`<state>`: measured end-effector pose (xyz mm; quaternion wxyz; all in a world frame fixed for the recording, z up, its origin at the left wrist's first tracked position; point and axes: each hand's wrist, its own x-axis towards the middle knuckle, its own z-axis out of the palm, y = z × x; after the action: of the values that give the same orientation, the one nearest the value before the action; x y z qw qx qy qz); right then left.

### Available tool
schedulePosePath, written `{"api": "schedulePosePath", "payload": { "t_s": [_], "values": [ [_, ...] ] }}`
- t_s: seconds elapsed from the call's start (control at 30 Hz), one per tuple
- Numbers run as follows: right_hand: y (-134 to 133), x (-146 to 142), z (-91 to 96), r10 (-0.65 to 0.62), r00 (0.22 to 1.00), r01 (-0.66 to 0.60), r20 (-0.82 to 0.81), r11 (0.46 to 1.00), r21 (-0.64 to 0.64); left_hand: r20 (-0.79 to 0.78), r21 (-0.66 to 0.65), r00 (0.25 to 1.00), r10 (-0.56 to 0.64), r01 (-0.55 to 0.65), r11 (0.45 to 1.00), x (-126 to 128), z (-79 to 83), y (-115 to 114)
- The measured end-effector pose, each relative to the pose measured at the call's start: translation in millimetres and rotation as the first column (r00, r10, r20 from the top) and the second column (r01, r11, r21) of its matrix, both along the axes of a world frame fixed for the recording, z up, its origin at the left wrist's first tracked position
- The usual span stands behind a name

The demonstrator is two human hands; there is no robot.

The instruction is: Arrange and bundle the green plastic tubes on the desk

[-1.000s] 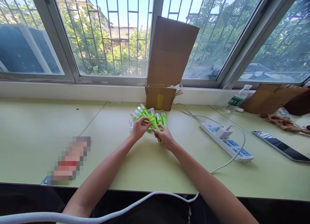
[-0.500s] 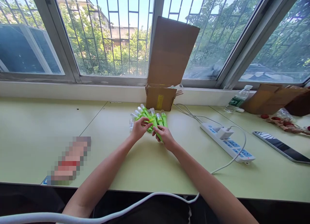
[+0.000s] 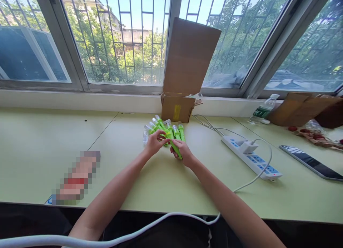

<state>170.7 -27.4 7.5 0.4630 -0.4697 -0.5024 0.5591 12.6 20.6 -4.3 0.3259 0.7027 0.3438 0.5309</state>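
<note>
In the middle of the table my right hand (image 3: 183,151) is closed round a slim green pen-like tube (image 3: 176,148). The tube slants, its lower end showing below my fingers. Its upper end looks yellowish, and the fingers of my left hand (image 3: 155,142) are closed at that end. Just beyond my hands lie several similar green tubes with clear caps (image 3: 176,132), fanned out side by side. My hands hide part of the pile. A clear cap-like piece (image 3: 145,137) lies at its left edge.
Behind the tubes stands an open cardboard box (image 3: 177,110), its tall flap against the window. To the right are a white power strip (image 3: 252,158) with cables, a phone (image 3: 312,162) and a water bottle (image 3: 264,110). A blurred-out object (image 3: 77,178) lies at left.
The tube in my hands has turned slightly, and more of its green lower end and its yellowish upper end shows. Both hands have shifted only a little.
</note>
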Motion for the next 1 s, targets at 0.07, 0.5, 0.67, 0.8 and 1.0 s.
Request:
{"api": "schedulePosePath", "payload": {
  "t_s": [0.07,0.5,0.67,0.8,1.0],
  "values": [
    [-0.7,-0.4,-0.2,-0.006,1.0,0.006,-0.007,1.0,-0.008,0.004,0.007,1.0,0.001,-0.001,1.0,0.2,-0.3,-0.3],
    [1.4,-0.5,-3.4,-0.055,0.998,0.056,-0.013,0.996,0.071,0.036,0.047,0.999,0.008,-0.01,0.999,-0.1,-1.0,0.4],
    [2.7,0.2,-2.9,-0.04,0.999,0.039,0.015,0.996,0.084,0.031,0.054,0.999,0.024,-0.026,0.998,0.0,-0.3,-0.5],
    [2.1,0.5,-3.2,0.0,1.0,-0.001,0.015,0.995,0.098,0.027,0.053,0.999,0.027,-0.028,0.998,-0.2,0.0,-0.5],
    [0.2,0.4,-4.0,0.044,0.999,-0.046,0.024,0.995,0.091,0.023,0.052,0.999,0.025,-0.026,0.998,-0.5,0.8,-0.9]
  ]
}}
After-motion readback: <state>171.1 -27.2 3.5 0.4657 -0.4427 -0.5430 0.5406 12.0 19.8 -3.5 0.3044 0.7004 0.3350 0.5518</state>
